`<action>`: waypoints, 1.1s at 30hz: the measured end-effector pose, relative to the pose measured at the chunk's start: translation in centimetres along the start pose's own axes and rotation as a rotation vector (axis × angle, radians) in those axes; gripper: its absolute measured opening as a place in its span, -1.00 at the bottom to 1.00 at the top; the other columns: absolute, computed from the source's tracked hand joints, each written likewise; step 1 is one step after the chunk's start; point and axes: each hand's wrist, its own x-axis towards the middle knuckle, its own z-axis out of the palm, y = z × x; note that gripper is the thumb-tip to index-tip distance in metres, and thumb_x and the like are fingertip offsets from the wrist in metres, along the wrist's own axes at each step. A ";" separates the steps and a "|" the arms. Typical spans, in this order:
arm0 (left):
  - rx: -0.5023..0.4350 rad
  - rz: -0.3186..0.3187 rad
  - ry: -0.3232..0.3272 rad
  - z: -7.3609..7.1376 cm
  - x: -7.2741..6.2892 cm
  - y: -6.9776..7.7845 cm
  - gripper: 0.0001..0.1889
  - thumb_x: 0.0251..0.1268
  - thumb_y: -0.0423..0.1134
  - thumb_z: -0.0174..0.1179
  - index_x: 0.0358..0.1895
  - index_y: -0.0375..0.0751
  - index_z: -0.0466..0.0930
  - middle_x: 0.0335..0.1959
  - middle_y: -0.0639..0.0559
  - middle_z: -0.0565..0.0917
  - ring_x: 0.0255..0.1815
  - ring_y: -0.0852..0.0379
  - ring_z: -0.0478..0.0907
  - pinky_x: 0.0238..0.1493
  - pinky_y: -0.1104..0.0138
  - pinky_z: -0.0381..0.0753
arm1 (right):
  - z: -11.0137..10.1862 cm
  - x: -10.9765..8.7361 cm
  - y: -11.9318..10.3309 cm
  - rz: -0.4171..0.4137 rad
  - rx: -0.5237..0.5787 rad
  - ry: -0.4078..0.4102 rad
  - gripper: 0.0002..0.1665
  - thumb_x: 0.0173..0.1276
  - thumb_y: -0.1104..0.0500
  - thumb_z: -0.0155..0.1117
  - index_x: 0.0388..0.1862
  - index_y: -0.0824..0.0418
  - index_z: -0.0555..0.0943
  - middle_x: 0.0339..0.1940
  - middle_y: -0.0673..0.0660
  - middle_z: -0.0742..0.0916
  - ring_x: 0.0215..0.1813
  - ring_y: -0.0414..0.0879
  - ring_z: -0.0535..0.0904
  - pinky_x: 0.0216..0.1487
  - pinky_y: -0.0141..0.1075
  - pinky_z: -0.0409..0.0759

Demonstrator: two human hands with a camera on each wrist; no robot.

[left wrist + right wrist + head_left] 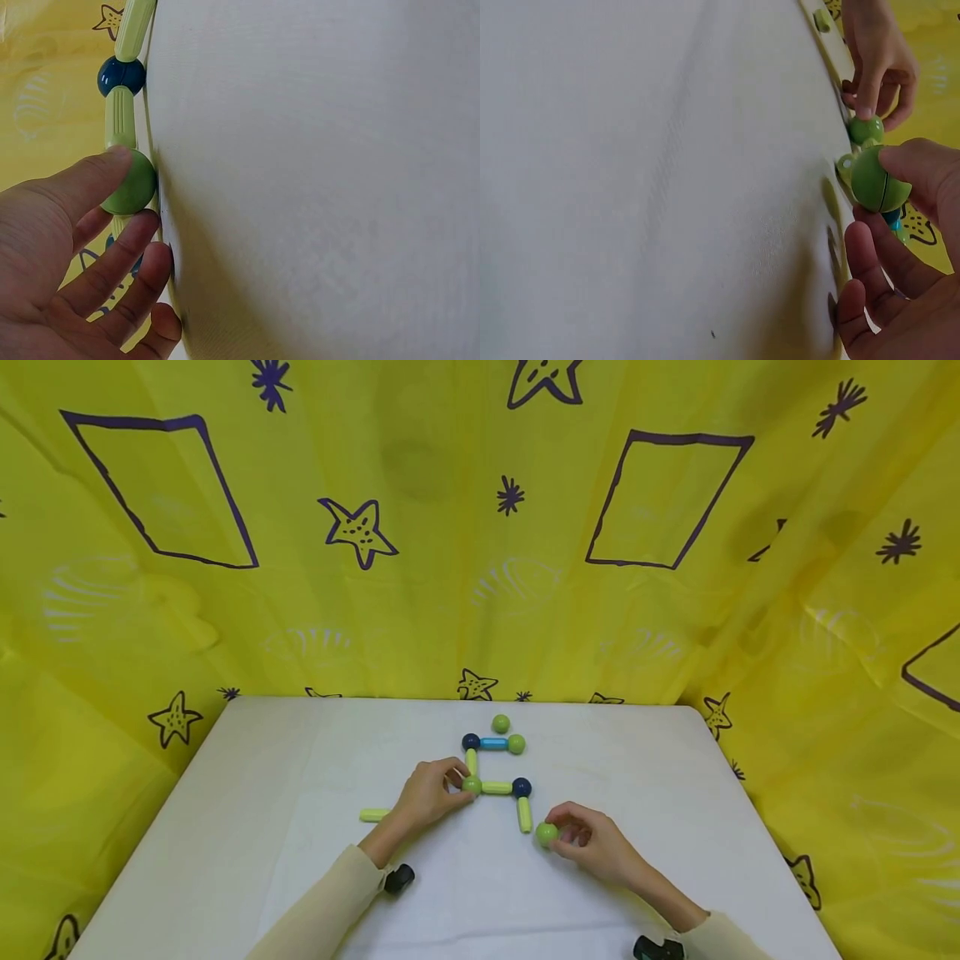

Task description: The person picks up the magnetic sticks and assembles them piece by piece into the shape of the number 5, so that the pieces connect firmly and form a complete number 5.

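My left hand (431,793) pinches a green ball (131,184) at the corner of a chain of balls and rods on the white table. From that corner one yellow-green rod (471,763) runs back to a dark blue ball (470,742), then a blue rod (493,744) and another green ball. A second rod (497,788) runs right to a dark blue ball (521,787), from which a third rod (524,815) points toward me. Just right of that rod's near end, my right hand (596,843) holds a green ball (877,180) between thumb and fingers.
A loose green ball (501,723) lies behind the chain. Partly behind my left wrist is a loose yellow-green rod (373,815). Yellow patterned cloth (420,610) hangs around the back and sides of the white table (300,752).
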 end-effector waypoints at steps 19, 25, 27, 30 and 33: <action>0.000 0.007 0.015 0.1 0.0 0.1 -0.76 0.13 -0.22 0.55 -0.19 -0.08 0.69 -0.37 0.10 0.76 -0.40 0.21 0.52 -0.31 0.33 0.50 | 2.4 -0.9 -0.6 -0.033 -0.018 0.081 -0.68 0.30 0.19 0.53 0.01 0.01 0.69 -0.12 -0.09 0.75 -0.18 -0.08 0.60 -0.11 -0.31 0.58; 0.019 0.008 -0.006 -0.2 0.0 0.1 -0.75 0.15 -0.19 0.55 -0.16 -0.06 0.69 -0.34 0.11 0.76 -0.38 0.20 0.51 -0.29 0.32 0.49 | 2.4 -1.0 -0.8 -0.025 -0.019 0.085 -0.65 0.29 0.19 0.53 0.04 0.00 0.70 -0.12 -0.11 0.75 -0.18 -0.07 0.60 -0.10 -0.30 0.57; 0.027 0.004 -0.024 -0.5 -0.1 0.2 -0.74 0.16 -0.18 0.54 -0.13 -0.07 0.69 -0.33 0.10 0.76 -0.37 0.18 0.52 -0.28 0.30 0.50 | 2.4 -1.0 -0.7 -0.030 -0.016 0.085 -0.64 0.29 0.19 0.53 0.06 0.01 0.71 -0.12 -0.10 0.76 -0.17 -0.07 0.60 -0.09 -0.29 0.57; 0.049 0.011 -0.052 -1.1 0.1 0.5 -0.70 0.16 -0.19 0.54 -0.07 -0.08 0.68 -0.29 0.06 0.76 -0.36 0.15 0.53 -0.28 0.26 0.51 | 2.4 -1.1 -0.7 -0.043 -0.020 0.089 -0.64 0.30 0.19 0.53 0.07 0.03 0.71 -0.12 -0.08 0.76 -0.18 -0.08 0.61 -0.09 -0.28 0.58; 0.089 0.043 -0.086 -1.7 0.4 0.9 -0.64 0.16 -0.19 0.54 0.01 -0.09 0.67 -0.25 0.05 0.76 -0.39 0.16 0.54 -0.27 0.26 0.53 | 2.4 -1.1 -0.6 -0.049 -0.023 0.095 -0.64 0.29 0.21 0.53 0.07 0.03 0.72 -0.12 -0.08 0.77 -0.18 -0.09 0.61 -0.10 -0.29 0.58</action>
